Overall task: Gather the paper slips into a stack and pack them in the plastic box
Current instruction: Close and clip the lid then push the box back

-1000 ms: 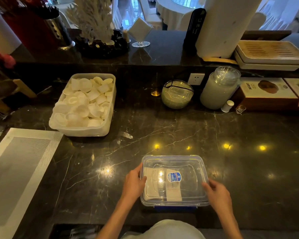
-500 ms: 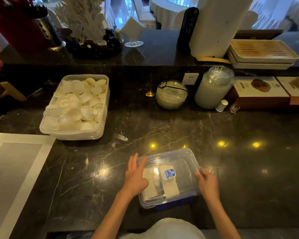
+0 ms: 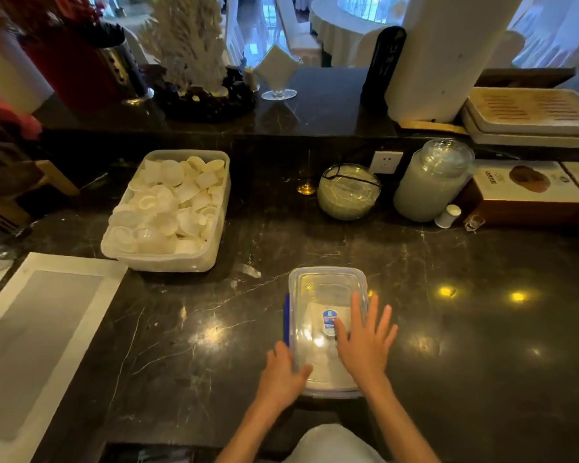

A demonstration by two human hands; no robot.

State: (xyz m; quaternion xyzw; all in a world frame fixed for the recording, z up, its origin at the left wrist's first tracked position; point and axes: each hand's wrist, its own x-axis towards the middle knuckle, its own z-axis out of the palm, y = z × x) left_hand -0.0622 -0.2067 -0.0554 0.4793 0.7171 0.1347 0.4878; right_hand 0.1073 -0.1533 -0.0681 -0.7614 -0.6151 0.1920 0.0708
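Observation:
A clear plastic box point(image 3: 325, 285) with its lid on lies on the dark marble counter, its long side pointing away from me. White paper slips point(image 3: 318, 365) show faintly through the lid, near a blue sticker. My left hand point(image 3: 281, 375) grips the box's near-left corner, thumb on the lid. My right hand point(image 3: 365, 342) lies flat on the lid's right side with fingers spread.
A white tub of small white cups point(image 3: 171, 212) stands at the back left. A grey placemat point(image 3: 37, 335) lies at the left. A round glass bowl point(image 3: 348, 192), a tall jar point(image 3: 432, 182) and brown boxes point(image 3: 528, 195) line the back right.
The box has been turned about a quarter turn, from lying crosswise to pointing away from me. My right hand moved from the box's side onto the lid; my left hand shifted to the near-left corner.

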